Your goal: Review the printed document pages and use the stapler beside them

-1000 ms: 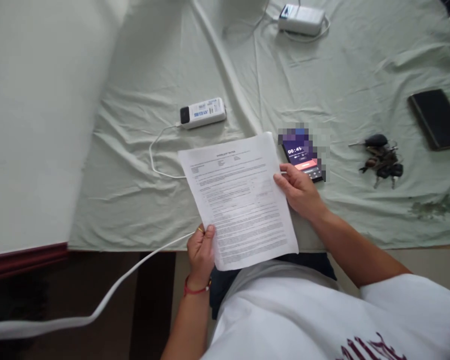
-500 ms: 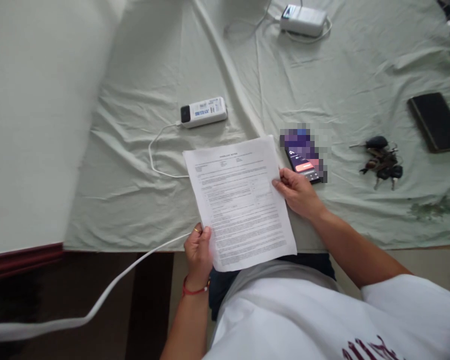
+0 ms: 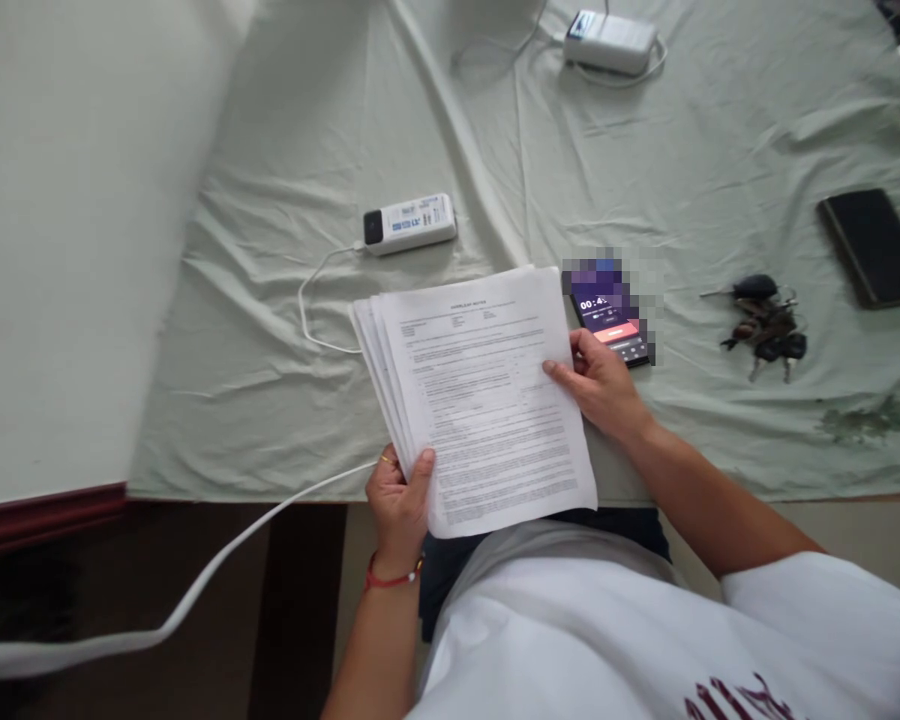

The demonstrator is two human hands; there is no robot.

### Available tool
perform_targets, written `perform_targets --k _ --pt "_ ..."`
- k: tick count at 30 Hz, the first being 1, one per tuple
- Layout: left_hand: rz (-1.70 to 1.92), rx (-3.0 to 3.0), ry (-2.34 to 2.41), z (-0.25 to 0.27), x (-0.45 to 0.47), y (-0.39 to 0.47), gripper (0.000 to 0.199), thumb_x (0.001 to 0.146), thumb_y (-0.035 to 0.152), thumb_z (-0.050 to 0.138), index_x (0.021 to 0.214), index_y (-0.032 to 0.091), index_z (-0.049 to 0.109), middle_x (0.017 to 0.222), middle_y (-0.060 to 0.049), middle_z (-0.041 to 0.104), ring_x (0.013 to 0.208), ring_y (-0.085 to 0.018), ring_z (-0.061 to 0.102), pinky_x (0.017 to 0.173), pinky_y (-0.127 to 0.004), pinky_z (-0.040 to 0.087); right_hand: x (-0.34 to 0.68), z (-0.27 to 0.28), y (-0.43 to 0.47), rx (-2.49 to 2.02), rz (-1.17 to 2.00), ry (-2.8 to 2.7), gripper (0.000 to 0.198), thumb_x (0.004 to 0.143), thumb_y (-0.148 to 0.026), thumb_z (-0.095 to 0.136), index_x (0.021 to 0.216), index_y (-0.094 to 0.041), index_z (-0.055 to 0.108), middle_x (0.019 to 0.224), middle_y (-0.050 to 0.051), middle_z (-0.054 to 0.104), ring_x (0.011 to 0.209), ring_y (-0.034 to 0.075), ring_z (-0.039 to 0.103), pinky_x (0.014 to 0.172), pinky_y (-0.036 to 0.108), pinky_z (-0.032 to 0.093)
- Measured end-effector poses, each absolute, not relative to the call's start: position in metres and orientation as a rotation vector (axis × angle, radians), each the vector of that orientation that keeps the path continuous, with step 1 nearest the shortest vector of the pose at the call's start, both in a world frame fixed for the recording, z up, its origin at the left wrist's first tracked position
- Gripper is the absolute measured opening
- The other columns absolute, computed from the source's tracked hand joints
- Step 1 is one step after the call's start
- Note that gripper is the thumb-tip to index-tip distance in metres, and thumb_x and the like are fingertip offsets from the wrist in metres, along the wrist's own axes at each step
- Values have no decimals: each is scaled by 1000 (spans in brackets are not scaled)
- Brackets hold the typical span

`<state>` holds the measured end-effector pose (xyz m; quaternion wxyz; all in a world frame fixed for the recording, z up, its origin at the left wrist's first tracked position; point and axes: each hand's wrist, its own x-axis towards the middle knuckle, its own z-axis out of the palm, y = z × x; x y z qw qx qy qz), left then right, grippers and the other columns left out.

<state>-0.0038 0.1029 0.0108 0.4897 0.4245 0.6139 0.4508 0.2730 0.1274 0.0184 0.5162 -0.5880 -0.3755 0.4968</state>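
Several printed paper sheets [image 3: 487, 400] are held above the table's front edge, their left edges fanned apart in steps. My left hand [image 3: 400, 498] is closed on the lower left edge, thumb on top of the front sheet. At the right edge my right hand [image 3: 600, 380] pinches the sheets, its thumb lying on the print and its fingers mostly behind. Just beyond that hand lies a phone [image 3: 611, 310] with a lit screen, partly blurred out. The backs of the sheets are hidden.
A white power bank [image 3: 410, 224] with a white cable [image 3: 300, 310] lies beyond the papers. Another white power bank [image 3: 610, 42] is at the back. To the right are a bunch of keys [image 3: 766, 325] and a dark phone-like slab [image 3: 877, 247]. Pale green cloth [image 3: 270, 400] covers the table.
The sheets, earlier lined up as one, have spread so that several left edges show. The front sheet has shifted slightly right. Both hands keep their hold.
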Motion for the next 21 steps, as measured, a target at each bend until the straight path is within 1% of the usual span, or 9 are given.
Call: perform_targets --k 3,7,9,12,15,17,21 --pt "1118 996 1489 10 -4 104 40 72 43 86 96 15 70 89 -5 76 76 -17 70 70 -26 59 273 18 128 -1395 1226 -879 23 81 -41 74 92 -25 61 85 1 71 78 21 67 67 36 57" --pt "1211 897 1436 9 -4 104 44 77 53 79 98 16 71 93 -7 78 78 -19 72 71 -27 58 275 15 128 -1412 1145 -998 20 87 -41 68 99 -24 66 95 3 72 87 23 67 76 37 56" --pt "1215 882 1434 9 -2 105 44 77 53 79 99 16 71 94 -7 78 78 -19 72 71 -28 58 275 17 126 -1499 1001 -1100 19 91 -43 63 94 -24 66 90 3 71 84 22 65 74 36 54" --pt "1177 923 1473 8 -2 105 42 78 52 78 97 15 71 91 -6 77 76 -19 71 68 -26 57 274 23 123 -1665 668 -1268 27 95 -45 57 79 -24 61 74 3 64 73 20 59 69 34 49" --pt "1159 939 1479 5 -4 104 41 81 52 76 99 16 70 93 -6 77 79 -19 70 71 -26 56 276 30 119 -1721 446 -1347 30 97 -46 52 78 -24 60 72 3 61 69 20 56 68 34 46" --pt "1160 958 1459 3 -5 104 39 83 50 74 101 16 70 97 -7 76 84 -19 70 76 -27 56 279 29 118 -1740 428 -1313 29 98 -47 52 81 -24 61 71 2 60 67 19 55 65 33 44" --pt "1151 1021 1469 0 -7 103 36 85 46 74 103 16 69 100 -8 75 89 -20 70 81 -29 56 286 19 122 -1726 565 -1229 26 96 -49 55 88 -25 63 74 1 62 64 19 55 58 32 43"
